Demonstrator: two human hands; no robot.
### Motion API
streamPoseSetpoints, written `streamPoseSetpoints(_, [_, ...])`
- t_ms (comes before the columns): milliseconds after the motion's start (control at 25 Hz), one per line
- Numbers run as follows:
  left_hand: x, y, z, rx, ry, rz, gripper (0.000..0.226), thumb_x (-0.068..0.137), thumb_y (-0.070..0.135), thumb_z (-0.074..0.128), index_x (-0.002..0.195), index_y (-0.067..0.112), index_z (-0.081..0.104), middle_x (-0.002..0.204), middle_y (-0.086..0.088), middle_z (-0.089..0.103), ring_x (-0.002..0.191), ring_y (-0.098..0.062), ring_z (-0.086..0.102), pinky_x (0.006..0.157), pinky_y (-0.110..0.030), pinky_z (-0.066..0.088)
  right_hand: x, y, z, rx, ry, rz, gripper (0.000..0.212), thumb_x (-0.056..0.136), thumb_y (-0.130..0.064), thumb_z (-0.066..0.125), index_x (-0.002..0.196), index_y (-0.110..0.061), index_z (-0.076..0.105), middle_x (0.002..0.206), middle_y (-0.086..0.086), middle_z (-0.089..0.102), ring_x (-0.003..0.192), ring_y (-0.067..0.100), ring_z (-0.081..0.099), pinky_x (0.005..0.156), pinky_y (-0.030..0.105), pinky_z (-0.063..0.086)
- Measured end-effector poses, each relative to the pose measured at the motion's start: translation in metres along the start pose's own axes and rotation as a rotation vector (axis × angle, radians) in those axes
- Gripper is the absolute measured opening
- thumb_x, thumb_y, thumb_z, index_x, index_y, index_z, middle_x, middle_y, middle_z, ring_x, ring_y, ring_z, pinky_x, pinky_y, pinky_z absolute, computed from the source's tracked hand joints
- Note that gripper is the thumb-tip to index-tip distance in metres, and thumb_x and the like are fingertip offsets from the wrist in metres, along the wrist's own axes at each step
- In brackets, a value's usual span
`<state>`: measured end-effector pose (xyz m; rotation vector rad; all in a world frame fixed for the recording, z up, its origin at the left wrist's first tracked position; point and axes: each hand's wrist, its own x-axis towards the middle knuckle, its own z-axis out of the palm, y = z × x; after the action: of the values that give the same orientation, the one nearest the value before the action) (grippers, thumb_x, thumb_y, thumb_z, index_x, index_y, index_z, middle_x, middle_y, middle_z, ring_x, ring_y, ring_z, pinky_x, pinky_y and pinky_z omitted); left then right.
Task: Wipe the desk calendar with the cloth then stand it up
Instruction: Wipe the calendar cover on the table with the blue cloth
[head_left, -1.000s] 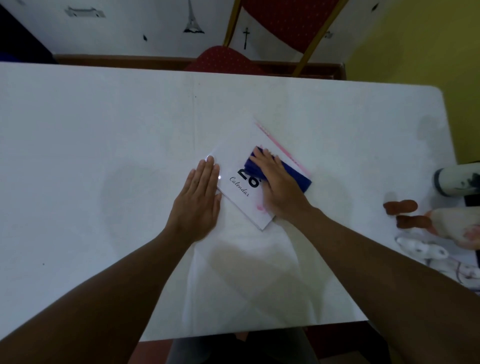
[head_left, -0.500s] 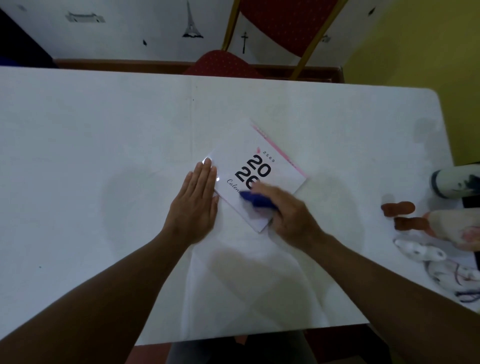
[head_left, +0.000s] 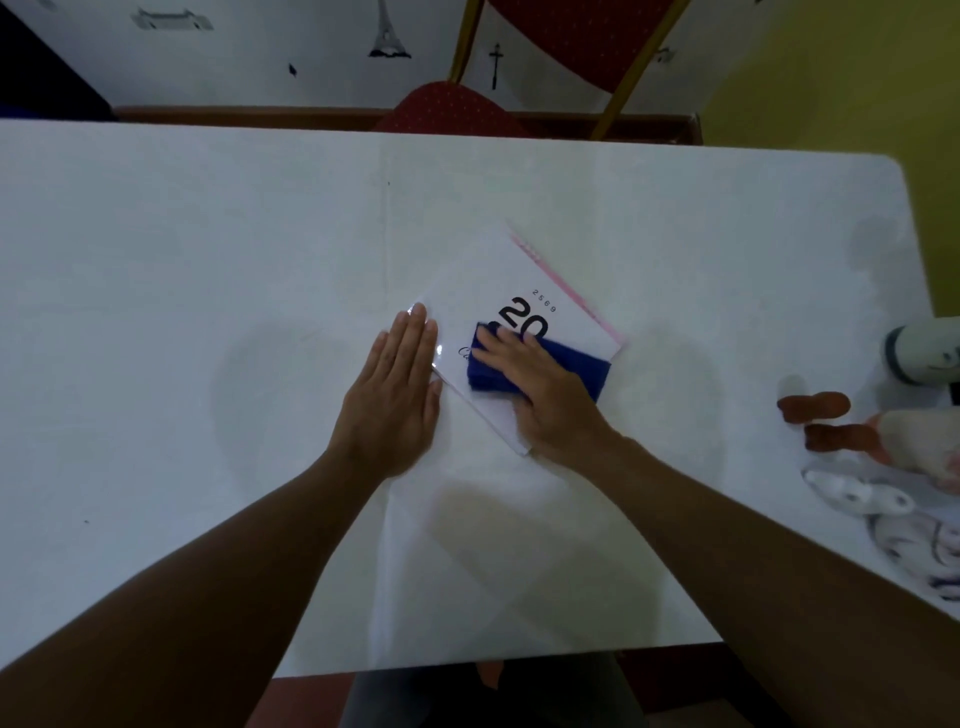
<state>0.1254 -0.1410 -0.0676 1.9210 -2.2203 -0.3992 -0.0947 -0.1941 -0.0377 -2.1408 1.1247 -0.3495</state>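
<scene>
Wiping was underway: right hand (head_left: 550, 395), fingers flat, pressed blue cloth (head_left: 571, 371) on the flat-lying desk calendar (head_left: 498, 291); left hand (head_left: 395, 400), fingers together, steadied it; standing remained.

A white desk (head_left: 208, 249) fills the view. A white calendar (head_left: 483, 283) lies flat near its middle, turned at an angle, its pink-edged side facing the far right. At the desk's right edge sit a white bottle (head_left: 922, 356) on its side, two brown pieces (head_left: 813, 405) and white cloth items (head_left: 857, 493).
</scene>
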Motion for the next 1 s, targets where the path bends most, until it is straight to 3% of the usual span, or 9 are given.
streamPoseSetpoints(280, [0.001, 0.003, -0.003, 0.018, -0.026, -0.018, 0.062, 0.107, 0.026, 0.030, 0.160, 0.003, 0.008, 0.171, -0.015, 0.003, 0.159, -0.028, 0.001, 0.129, -0.045, 0.014, -0.058, -0.014, -0.001, 0.079, -0.063, 0.010, 0.054, 0.092, 0.015, 0.054, 0.143, -0.003, 0.059, 0.146, 0.012, 0.062, 0.142, 0.028, 0.053, 0.121, 0.042, 0.041])
streamPoseSetpoints(400, [0.001, 0.003, -0.003, 0.032, 0.000, -0.013, 0.061, 0.106, 0.024, 0.032, 0.160, 0.000, 0.013, 0.170, -0.017, 0.008, 0.159, -0.030, 0.006, 0.129, -0.046, 0.017, -0.039, -0.012, -0.020, 0.105, 0.165, 0.081, 0.058, 0.086, 0.017, 0.048, 0.140, -0.001, 0.061, 0.138, 0.016, 0.066, 0.132, 0.028, 0.061, 0.118, 0.027, 0.041])
streamPoseSetpoints(480, [0.000, 0.004, -0.003, 0.040, 0.012, -0.008, 0.061, 0.106, 0.024, 0.033, 0.159, 0.000, 0.013, 0.170, -0.017, 0.008, 0.159, -0.030, 0.007, 0.129, -0.046, 0.017, -0.009, -0.001, -0.035, 0.073, 0.276, 0.097, 0.062, 0.087, 0.020, 0.044, 0.144, 0.000, 0.057, 0.147, 0.017, 0.060, 0.141, 0.028, 0.053, 0.123, 0.035, 0.034])
streamPoseSetpoints(600, [0.000, 0.004, -0.002, 0.042, 0.012, -0.012, 0.061, 0.106, 0.024, 0.032, 0.160, 0.001, 0.013, 0.170, -0.017, 0.008, 0.159, -0.029, 0.007, 0.129, -0.045, 0.017, 0.028, 0.016, -0.042, -0.037, 0.150, 0.121, 0.066, 0.090, 0.020, 0.043, 0.151, -0.004, 0.050, 0.160, 0.014, 0.046, 0.154, 0.031, 0.033, 0.129, 0.046, 0.021])
streamPoseSetpoints(720, [0.000, 0.003, -0.002, 0.049, 0.005, -0.017, 0.061, 0.107, 0.025, 0.029, 0.160, 0.001, 0.013, 0.170, -0.017, 0.009, 0.159, -0.029, 0.007, 0.129, -0.045, 0.018, 0.024, 0.016, -0.021, -0.101, -0.031, 0.058, 0.072, 0.087, 0.018, 0.058, 0.155, -0.001, 0.043, 0.166, 0.015, 0.036, 0.157, 0.035, 0.025, 0.129, 0.052, 0.018])
streamPoseSetpoints(800, [0.001, 0.002, -0.001, 0.047, -0.010, -0.020, 0.061, 0.107, 0.026, 0.028, 0.160, 0.002, 0.011, 0.171, -0.017, 0.006, 0.159, -0.028, 0.005, 0.129, -0.045, 0.016, -0.002, 0.011, -0.002, -0.145, -0.031, -0.020, 0.078, 0.082, 0.016, 0.064, 0.155, -0.002, 0.042, 0.166, 0.013, 0.036, 0.157, 0.033, 0.026, 0.129, 0.052, 0.019])
streamPoseSetpoints(1000, [0.002, 0.001, -0.003, 0.039, -0.042, -0.026, 0.063, 0.108, 0.030, 0.026, 0.161, 0.005, 0.004, 0.171, -0.014, -0.001, 0.159, -0.025, -0.002, 0.130, -0.043, 0.012, -0.067, -0.003, 0.019, -0.109, -0.005, -0.106, 0.067, 0.086, 0.014, 0.063, 0.150, -0.005, 0.052, 0.159, 0.009, 0.049, 0.152, 0.026, 0.037, 0.127, 0.046, 0.029])
